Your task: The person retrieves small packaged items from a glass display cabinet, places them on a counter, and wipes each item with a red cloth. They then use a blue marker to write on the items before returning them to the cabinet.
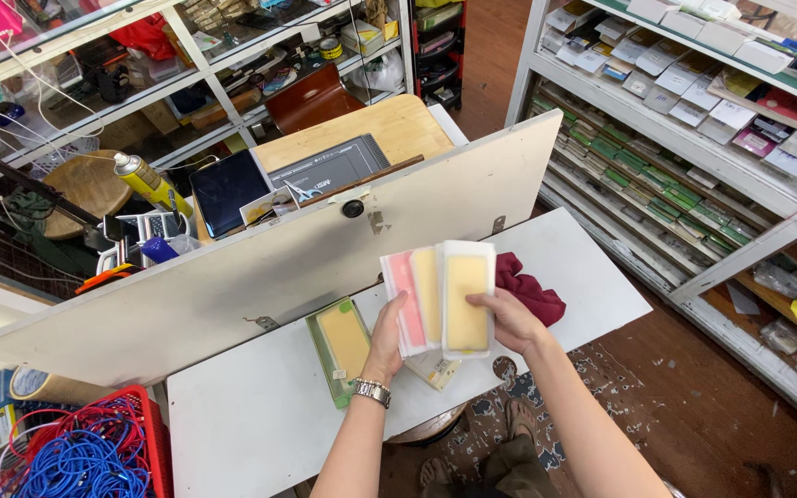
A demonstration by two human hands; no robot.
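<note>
My left hand [386, 334], with a metal watch on its wrist, holds a fanned stack of flat white packages [414, 300] showing pink and yellow inserts. My right hand [506, 318] grips the front package [468, 297], a white one with a yellow insert, at its right edge. Both hands hover above a white table [251, 424]. A green-edged package with a yellow insert [341, 346] lies flat on the table just left of my left hand. Another small package [435, 369] lies partly hidden under my hands.
A dark red cloth [529, 290] lies on the table to the right. A tilted white board [260, 267] stands behind it. A red basket of blue cables [94, 452] sits at lower left. Shelves of boxed goods [694, 111] run along the right; a cluttered desk with a yellow spray can [145, 180] is behind.
</note>
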